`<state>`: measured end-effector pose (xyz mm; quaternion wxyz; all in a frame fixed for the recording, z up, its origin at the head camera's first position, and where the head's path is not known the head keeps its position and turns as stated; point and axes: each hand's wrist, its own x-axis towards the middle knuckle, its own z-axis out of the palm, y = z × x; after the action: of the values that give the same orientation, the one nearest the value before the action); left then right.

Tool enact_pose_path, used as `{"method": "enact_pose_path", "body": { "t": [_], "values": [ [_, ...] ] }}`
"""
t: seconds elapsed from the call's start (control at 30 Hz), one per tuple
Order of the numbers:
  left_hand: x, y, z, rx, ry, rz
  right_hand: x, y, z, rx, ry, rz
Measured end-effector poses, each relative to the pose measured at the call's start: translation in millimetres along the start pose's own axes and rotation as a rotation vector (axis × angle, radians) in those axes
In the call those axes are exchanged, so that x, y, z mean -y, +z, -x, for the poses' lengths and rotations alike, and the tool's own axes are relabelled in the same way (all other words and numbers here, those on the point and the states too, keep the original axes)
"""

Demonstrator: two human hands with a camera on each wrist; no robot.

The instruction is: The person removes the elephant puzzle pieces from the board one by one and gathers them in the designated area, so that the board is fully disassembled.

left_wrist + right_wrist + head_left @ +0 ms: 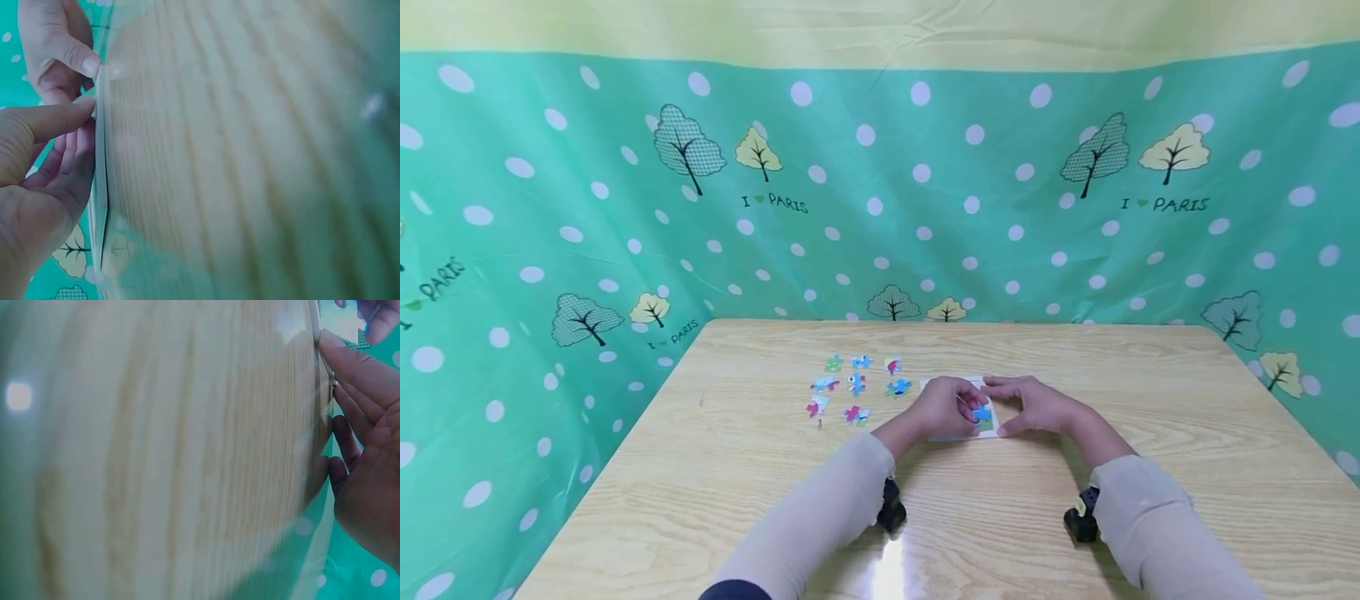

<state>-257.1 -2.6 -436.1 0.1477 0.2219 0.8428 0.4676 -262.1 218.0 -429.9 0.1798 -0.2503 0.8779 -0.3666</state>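
A flat white puzzle frame (997, 421) lies on the table, mostly covered by the hands. My left hand (951, 408) is over it, thumb and fingertips pinching a blue-and-green puzzle piece (982, 414) at the frame's right part. In the left wrist view the left hand (47, 159) is at the frame's edge (101, 187), with the fingertips close to the right hand's thumb. My right hand (1037, 406) holds the frame's right side, thumb at the near corner and fingers at the far one. The right wrist view shows that hand (369, 431) at the edge; the left fingertips appear beyond it.
Left of the frame, several loose puzzle pieces lie spread out, among them a green one (833, 363), a blue one (898, 387) and a red-and-white one (817, 406). A wooden table (760, 492) carries everything. Behind it hangs a green dotted curtain (850, 192).
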Motion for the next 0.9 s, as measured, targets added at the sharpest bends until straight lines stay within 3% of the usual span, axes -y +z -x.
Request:
{"method": "enact_pose_path", "body": {
  "t": [0.27, 0.63, 0.9],
  "values": [
    [4.8, -6.9, 3.4, -0.007, -0.026, 0.137, 1.0, 2.2, -2.2, 0.001, 0.031, -0.032],
    [5.1, -10.0, 10.5, 0.000, -0.027, 0.215, 2.0, 2.3, -1.8, -0.001, 0.053, -0.041],
    [5.4, -20.9, 19.7, -0.001, -0.023, 0.245, 2.8, 2.6, -1.7, 0.000, 0.058, -0.020]
  ]
}}
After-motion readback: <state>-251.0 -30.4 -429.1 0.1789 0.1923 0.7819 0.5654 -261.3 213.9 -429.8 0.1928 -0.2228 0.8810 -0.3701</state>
